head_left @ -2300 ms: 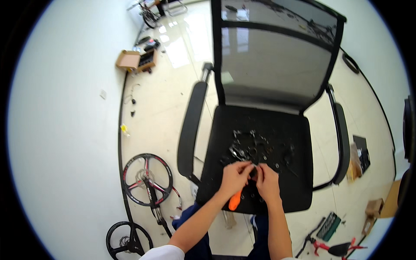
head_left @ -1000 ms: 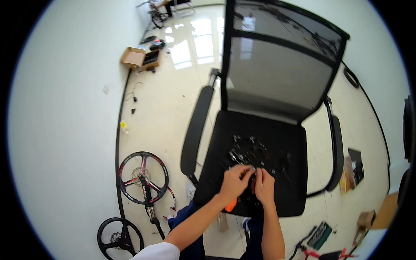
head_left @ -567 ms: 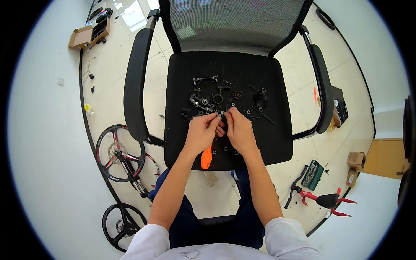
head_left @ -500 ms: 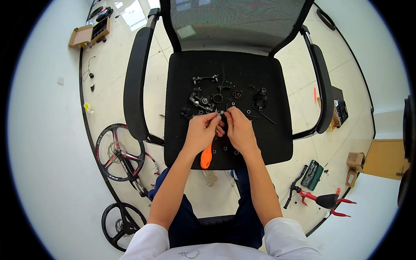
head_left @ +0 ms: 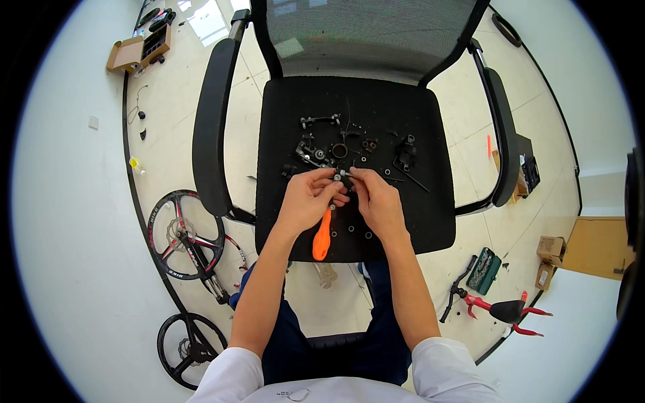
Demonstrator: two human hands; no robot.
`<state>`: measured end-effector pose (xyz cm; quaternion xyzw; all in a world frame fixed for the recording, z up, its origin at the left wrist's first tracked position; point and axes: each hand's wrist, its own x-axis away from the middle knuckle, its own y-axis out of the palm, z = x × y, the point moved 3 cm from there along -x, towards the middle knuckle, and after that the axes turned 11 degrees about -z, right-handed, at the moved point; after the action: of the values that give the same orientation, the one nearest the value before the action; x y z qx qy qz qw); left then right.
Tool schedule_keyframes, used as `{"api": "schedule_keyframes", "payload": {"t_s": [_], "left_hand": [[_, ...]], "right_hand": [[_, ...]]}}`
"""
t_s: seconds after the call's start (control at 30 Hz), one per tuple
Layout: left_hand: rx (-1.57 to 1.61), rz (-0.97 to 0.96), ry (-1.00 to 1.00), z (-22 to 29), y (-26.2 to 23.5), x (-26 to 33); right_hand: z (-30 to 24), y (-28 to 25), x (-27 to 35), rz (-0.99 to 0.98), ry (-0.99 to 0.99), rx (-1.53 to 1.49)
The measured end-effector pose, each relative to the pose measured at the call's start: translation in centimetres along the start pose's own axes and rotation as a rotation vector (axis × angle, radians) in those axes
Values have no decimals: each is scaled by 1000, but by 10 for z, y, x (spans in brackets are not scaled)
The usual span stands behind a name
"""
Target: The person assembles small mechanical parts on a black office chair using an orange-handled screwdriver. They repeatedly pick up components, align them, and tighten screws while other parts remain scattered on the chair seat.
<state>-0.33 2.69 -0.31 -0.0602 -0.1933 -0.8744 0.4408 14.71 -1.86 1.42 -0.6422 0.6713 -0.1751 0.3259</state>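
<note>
Over the black chair seat (head_left: 423,228), my two hands meet with fingertips almost touching. My left hand (head_left: 308,200) is closed, pinching a small round metal part (head_left: 338,178) between thumb and fingers. My right hand (head_left: 377,199) pinches a small silver bolt-like piece (head_left: 345,173) right beside it; its exact kind is too small to tell. Below my left hand lies an orange-handled tool (head_left: 322,238), its tip hidden. Beyond my fingers are a dark metal ring (head_left: 339,150), a silver-and-black mechanism (head_left: 312,156), a linkage piece (head_left: 320,121) and a black clamp-like part (head_left: 406,153).
Several small washers (head_left: 351,229) lie loose on the seat near its front edge. Armrests (head_left: 213,127) rise on both sides. Bicycle wheels (head_left: 186,235) lean at the left wall; a green toolbox (head_left: 484,271) and a red balance-bike frame (head_left: 480,304) stand on the floor at right.
My right fingers have spread slightly and shifted right and down, showing the small metal pieces more plainly. My left hand has turned a little; the orange handle appears slightly further right.
</note>
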Motion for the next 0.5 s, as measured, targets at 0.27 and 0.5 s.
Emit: {"api": "schedule_keyframes", "payload": {"t_s": [0.27, 0.5], "left_hand": [[-31, -25, -1, 0, -4, 1], [-65, 6, 25, -3, -8, 3]], "right_hand": [[7, 3, 4, -64, 85, -77], [13, 5, 1, -116, 266, -323]]}}
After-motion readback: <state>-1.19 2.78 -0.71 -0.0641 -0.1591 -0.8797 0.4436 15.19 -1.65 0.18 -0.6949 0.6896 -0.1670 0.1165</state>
